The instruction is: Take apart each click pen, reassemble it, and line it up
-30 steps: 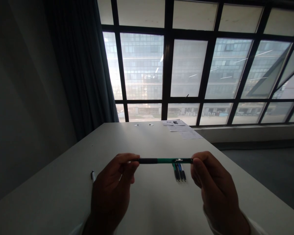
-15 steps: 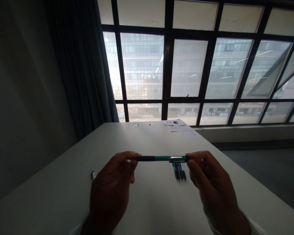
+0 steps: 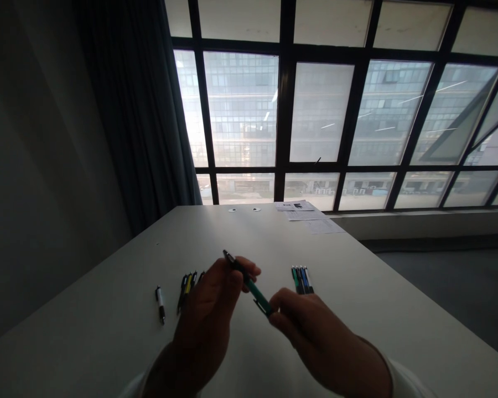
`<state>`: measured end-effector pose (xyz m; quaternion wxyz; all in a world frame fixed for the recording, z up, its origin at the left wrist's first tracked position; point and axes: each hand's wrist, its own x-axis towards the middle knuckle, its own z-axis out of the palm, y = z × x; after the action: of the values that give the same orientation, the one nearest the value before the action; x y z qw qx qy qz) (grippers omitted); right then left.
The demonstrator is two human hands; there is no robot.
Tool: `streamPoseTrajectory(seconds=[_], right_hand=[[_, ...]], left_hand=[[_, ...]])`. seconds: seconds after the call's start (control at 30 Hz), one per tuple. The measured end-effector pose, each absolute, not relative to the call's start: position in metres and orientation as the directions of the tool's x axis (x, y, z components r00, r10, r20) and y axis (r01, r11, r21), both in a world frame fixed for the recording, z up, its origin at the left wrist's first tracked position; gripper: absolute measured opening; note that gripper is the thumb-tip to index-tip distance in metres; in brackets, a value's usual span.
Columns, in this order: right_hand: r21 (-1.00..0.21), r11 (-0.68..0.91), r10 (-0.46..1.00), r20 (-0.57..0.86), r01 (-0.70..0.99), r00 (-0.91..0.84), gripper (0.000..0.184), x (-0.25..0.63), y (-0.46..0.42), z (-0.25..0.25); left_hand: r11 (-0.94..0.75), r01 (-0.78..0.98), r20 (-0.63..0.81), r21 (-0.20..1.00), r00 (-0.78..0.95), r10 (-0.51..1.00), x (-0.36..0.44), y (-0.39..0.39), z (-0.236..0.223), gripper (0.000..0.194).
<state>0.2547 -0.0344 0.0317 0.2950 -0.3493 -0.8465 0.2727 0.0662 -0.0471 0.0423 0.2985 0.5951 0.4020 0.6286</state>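
A green ballpoint pen (image 3: 255, 290) with a dark grip slants above the table between my two hands. My left hand (image 3: 207, 309) is closed on its grip, with the metal tip sticking out up and to the left. At the pen's clip end, the thumb and fingers of my right hand (image 3: 315, 331) pinch it. Several pens (image 3: 187, 284), one of them yellow, lie beyond my left hand, which partly covers them. Just behind my right hand is a row of several pens (image 3: 301, 279), in green, blue and white among others.
A white and black pen (image 3: 161, 305) lies alone on the left of the white table (image 3: 249, 237). Printed papers (image 3: 305, 215) rest at the far right edge, and two small white oval pieces (image 3: 256, 209) lie at the far edge. Windows and a dark curtain (image 3: 136, 110) stand behind.
The green pen has swung from level to a steep slant, with its tip now up and left. My right hand has come inward and down, uncovering more pens on the left.
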Motion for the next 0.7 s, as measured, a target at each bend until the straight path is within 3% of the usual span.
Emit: streamPoseTrajectory(seconds=[0.13,0.27,0.5,0.7], right_hand=[[-0.694,0.582,0.735,0.226,0.424,-0.639,0.023,0.257,-0.033,0.036],[-0.765,0.552,0.801,0.376,0.331,-0.467,0.033,0.269,-0.026,0.038],[-0.710,0.619,0.769,0.462,0.336,-0.441,0.031,0.273,-0.025,0.037],[-0.693,0.649,0.745,0.498,0.314,-0.443,0.029,0.272,-0.028,0.037]], left_hand=[[-0.499,0.285,0.487,0.818,0.119,0.865,0.075,-0.049,0.042,0.024],[-0.630,0.576,0.612,0.522,0.261,0.746,0.081,-0.044,0.037,0.016],[-0.728,0.625,0.673,0.280,0.413,0.614,0.081,-0.037,0.027,0.018],[-0.752,0.593,0.675,0.287,0.432,0.598,0.081,-0.039,0.028,0.021]])
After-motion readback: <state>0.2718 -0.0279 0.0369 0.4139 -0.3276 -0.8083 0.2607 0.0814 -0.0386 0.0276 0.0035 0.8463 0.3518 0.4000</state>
